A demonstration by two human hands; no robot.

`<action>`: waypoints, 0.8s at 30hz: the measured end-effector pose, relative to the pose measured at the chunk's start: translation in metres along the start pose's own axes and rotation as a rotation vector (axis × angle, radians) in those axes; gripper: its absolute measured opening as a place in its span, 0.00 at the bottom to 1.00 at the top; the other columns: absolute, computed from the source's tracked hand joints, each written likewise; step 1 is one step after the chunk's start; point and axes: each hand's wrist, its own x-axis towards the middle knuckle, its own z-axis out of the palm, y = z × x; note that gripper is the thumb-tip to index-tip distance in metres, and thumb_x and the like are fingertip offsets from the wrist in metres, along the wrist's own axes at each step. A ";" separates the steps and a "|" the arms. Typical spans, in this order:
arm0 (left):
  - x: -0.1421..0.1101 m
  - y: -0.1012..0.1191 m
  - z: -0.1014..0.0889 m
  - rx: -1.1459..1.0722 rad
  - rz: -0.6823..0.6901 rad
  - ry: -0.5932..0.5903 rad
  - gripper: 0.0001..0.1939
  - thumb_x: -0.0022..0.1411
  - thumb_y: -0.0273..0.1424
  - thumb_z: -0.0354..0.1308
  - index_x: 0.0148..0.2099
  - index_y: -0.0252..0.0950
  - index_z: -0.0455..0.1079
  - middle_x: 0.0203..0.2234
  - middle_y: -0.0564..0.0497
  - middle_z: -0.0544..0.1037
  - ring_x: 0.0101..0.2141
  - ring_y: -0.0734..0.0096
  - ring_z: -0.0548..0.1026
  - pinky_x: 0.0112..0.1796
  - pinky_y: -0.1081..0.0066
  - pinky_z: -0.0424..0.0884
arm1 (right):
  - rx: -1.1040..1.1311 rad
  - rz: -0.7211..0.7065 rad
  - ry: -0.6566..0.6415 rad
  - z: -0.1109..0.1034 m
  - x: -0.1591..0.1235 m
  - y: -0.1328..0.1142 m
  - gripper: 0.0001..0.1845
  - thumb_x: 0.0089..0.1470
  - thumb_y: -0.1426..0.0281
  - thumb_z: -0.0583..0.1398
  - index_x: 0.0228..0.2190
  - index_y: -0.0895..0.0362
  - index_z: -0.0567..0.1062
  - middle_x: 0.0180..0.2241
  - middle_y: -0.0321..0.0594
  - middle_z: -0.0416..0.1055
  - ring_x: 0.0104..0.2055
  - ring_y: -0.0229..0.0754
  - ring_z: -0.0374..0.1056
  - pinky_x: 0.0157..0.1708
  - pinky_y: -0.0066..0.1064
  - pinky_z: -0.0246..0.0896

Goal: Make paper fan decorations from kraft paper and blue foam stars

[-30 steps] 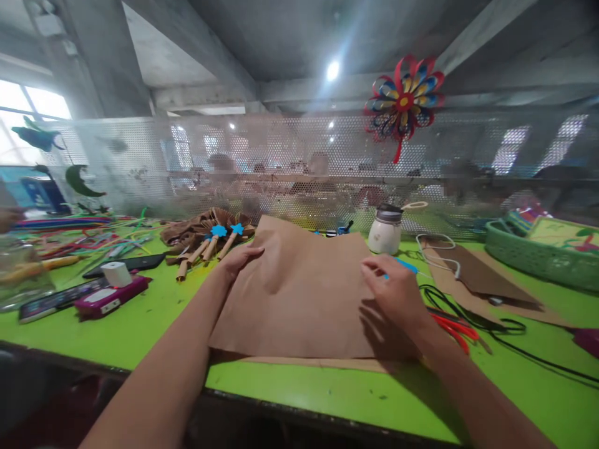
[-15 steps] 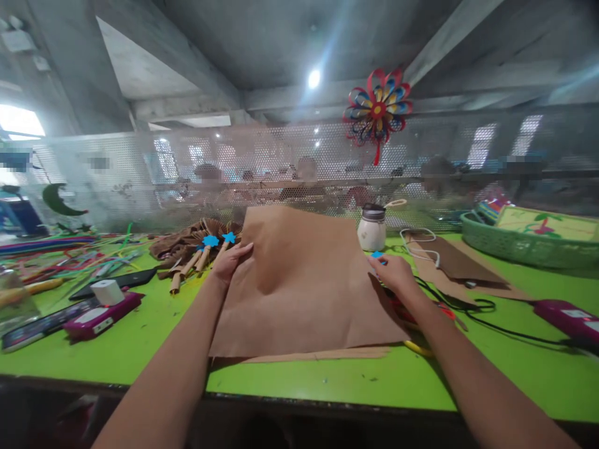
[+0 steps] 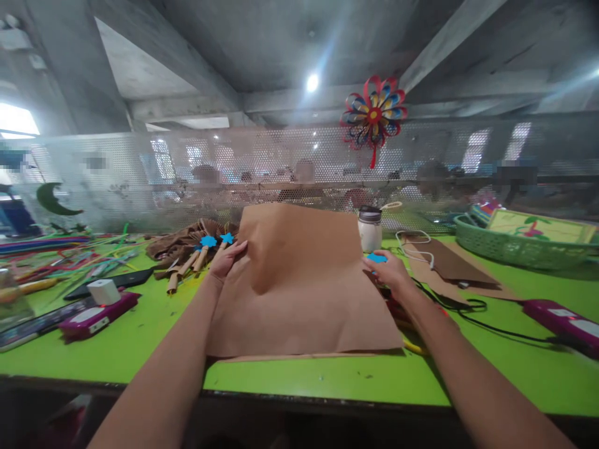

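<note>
A large sheet of brown kraft paper (image 3: 299, 293) lies on the green table (image 3: 140, 337), its far edge curling upward. My left hand (image 3: 225, 259) grips the paper's left edge, fingers bent over it. My right hand (image 3: 388, 269) is at the paper's right edge, closed around a small blue object (image 3: 377, 257) that shows above the fingers. Another brown sheet peeks out under the top one near the front edge.
Brown paper fans with blue flowers (image 3: 201, 243) lie left of the paper, with coloured sticks, a phone and a magenta device (image 3: 96, 312). A white jar (image 3: 370, 229), black cables, brown scraps, a green basket (image 3: 515, 246) and another magenta device (image 3: 561, 319) sit right. A mesh screen stands behind.
The far edge of the paper has risen higher. My right hand slid from on top of the sheet to its right edge, still with the blue object. The view shifted slightly.
</note>
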 end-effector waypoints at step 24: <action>0.005 -0.011 -0.006 -0.047 0.023 -0.014 0.22 0.54 0.23 0.58 0.52 0.37 0.65 0.34 0.51 0.78 0.32 0.67 0.78 0.33 0.70 0.76 | 0.348 -0.044 -0.162 -0.004 0.002 0.002 0.20 0.26 0.66 0.69 0.27 0.61 0.77 0.24 0.38 0.76 0.23 0.38 0.68 0.27 0.31 0.62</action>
